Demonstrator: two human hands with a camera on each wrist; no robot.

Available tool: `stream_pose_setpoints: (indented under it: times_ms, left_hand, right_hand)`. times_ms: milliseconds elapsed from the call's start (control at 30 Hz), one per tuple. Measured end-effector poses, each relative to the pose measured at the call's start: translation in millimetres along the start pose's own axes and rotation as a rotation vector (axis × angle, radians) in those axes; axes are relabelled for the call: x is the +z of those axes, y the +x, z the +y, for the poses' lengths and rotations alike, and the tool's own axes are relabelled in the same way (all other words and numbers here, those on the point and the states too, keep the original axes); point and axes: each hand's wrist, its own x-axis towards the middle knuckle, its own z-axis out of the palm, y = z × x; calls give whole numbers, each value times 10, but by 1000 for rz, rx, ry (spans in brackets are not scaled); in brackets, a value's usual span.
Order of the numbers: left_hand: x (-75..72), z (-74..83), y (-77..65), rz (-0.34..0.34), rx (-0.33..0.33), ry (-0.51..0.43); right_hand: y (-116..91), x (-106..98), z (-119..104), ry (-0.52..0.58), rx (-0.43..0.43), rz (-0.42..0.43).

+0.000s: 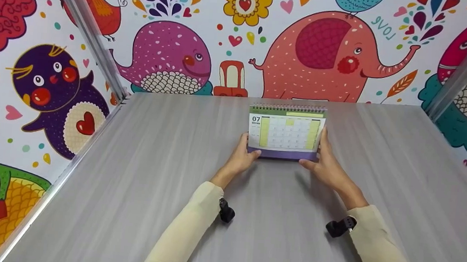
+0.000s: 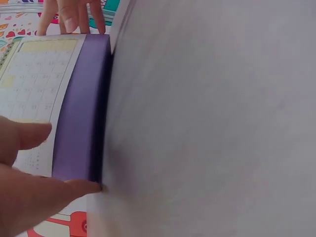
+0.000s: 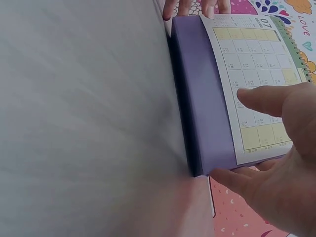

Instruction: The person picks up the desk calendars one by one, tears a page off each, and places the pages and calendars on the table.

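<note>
Left hand [image 1: 241,158], right hand [image 1: 329,167] — thumbs spread from fingers — touching calendar [image 1: 286,133] at sides.

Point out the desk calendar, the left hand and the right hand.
desk calendar [image 1: 287,134]: head view, on the gridded area of its front page.
left hand [image 1: 240,158]: head view, on the middle of the hand.
right hand [image 1: 329,167]: head view, on the middle of the hand.
</note>
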Motion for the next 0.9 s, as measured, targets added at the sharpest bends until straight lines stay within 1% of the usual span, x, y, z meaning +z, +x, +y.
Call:
stream_pose_setpoints:
  times_ms: [133,267,367,433,533,600,733,800,900]
  left_hand:
    - [2,38,5,1,12,1]
    - [-1,55,-14,35,41,17]
    - [-6,55,-28,59,72,-5]
    - [-2,56,-46,73,75,-28]
    - [6,56,-91,76,86,-40]
    - [12,61,-122,66,98,-50]
    - [4,76,-157,72,150,-37]
    - [-6,79,-159,91,183,-23]
    - [-26,80,-151,122,224,-14]
  right_hand:
    - [-22,10,-47,9,2,9]
    - [-43,28,-99,6,22,14]
    - [-56,44,-123,-4,35,23]
    - [-67,52,-142,-2,38,29]
    - [-81,54,-177,1,28,45]
    - [-88,47,-207,-5,26,64]
    - [-93,34,-260,-28,29,101]
    - [-95,34,-278,-39,28,117]
    - [-87,41,-289,-36,3,143]
